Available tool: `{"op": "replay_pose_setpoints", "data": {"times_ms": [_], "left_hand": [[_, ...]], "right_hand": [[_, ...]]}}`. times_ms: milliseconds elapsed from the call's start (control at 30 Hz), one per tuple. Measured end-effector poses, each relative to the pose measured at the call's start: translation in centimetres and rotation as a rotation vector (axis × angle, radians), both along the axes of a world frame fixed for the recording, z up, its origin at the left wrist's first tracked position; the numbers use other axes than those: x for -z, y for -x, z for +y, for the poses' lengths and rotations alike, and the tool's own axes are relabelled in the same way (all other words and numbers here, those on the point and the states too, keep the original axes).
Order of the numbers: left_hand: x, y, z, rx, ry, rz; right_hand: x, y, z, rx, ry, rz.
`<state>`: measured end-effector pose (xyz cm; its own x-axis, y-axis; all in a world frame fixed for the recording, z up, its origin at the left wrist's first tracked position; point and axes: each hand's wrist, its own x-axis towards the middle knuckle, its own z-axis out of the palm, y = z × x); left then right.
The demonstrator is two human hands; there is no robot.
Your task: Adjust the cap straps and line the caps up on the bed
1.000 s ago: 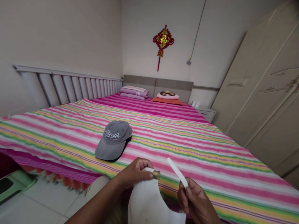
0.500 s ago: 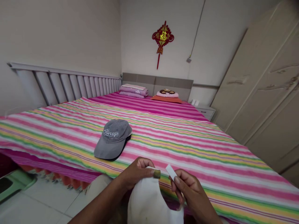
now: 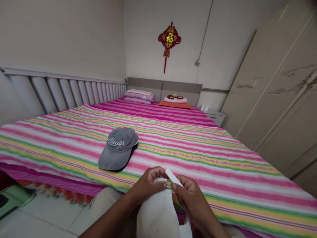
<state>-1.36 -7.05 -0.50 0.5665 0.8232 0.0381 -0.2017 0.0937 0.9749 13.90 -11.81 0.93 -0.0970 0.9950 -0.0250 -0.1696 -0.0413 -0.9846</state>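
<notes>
The white cap (image 3: 157, 215) is clamped in the left hand (image 3: 151, 183) beside its buckle (image 3: 169, 183); the right hand (image 3: 192, 195) pinches, seemingly, its strap (image 3: 173, 177).

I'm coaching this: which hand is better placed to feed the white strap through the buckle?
Probably the right hand: it holds the strap beside the buckle, while the left hand grips the white cap.

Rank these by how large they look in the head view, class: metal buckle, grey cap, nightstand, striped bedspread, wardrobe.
1. Striped bedspread
2. Wardrobe
3. Grey cap
4. Nightstand
5. Metal buckle
</notes>
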Motion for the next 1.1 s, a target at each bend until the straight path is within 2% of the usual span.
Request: {"op": "replay_pose_setpoints", "data": {"times_ms": [100, 200, 333, 433, 600, 800, 1100], "left_hand": [[0.5, -0.1, -0.2, 0.027, -0.069, -0.074], [0.8, -0.3, -0.4, -0.047, -0.099, -0.045], [1.2, -0.8, -0.3, -0.075, -0.001, -0.163], [1.8, -1.0, 0.0, -0.066, 0.092, -0.303], [2.7, -1.3, 0.2, -0.062, 0.204, -0.46], [2.7, -1.6, 0.1, -0.071, 0.26, -0.49], [3.5, -1.6, 0.3, -0.047, 0.289, -0.504]], "right_hand": [[0.6, 0.1, 0.0, 0.004, 0.037, 0.08], [1.0, 0.1, 0.1, -0.014, 0.052, 0.095], [0.9, 0.3, -0.2, -0.017, 0.024, 0.094], [0.7, 0.3, -0.4, 0.036, -0.013, 0.115], [0.5, 0.0, -0.5, 0.072, 0.034, 0.119], [0.6, -0.1, -0.5, 0.052, 0.045, 0.089], [0.4, 0.4, -0.5, 0.047, 0.06, 0.086]]}}
